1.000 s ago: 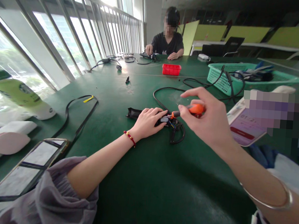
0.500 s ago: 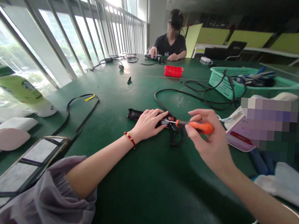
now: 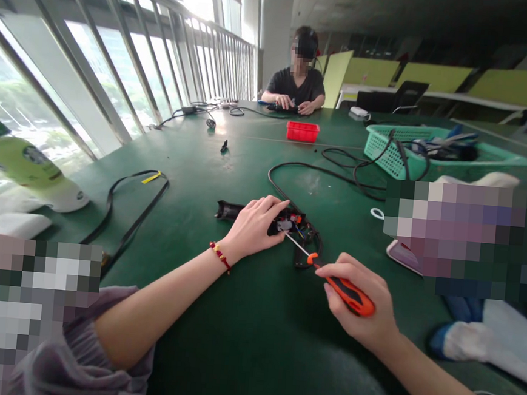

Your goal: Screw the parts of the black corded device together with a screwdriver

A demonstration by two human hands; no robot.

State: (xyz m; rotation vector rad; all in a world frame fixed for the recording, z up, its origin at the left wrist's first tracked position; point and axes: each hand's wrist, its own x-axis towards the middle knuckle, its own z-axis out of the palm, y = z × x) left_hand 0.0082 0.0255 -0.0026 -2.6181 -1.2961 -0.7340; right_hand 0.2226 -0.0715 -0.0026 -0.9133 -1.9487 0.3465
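Observation:
A black, corded, pistol-shaped device lies on the green table, its casing open at the middle. Coloured wires and a grey metal part show there, with a black handle angled toward me. My left hand is wrapped over the barrel, fingers and thumb beside the grey part, hiding some of it. In my right hand is an orange-and-black screwdriver, slanting up to the left. Its tip meets the device near my left thumb; whether it sits on a screw I cannot tell.
A black cable curls behind the device toward a green basket of tools. Farther back are a red tray and a small black piece. A bottle and strap lie left. Another person sits opposite.
My right hand has moved down and toward me, tilting the screwdriver from nearly level to a diagonal. My left hand stays on the device. The view has shifted slightly.

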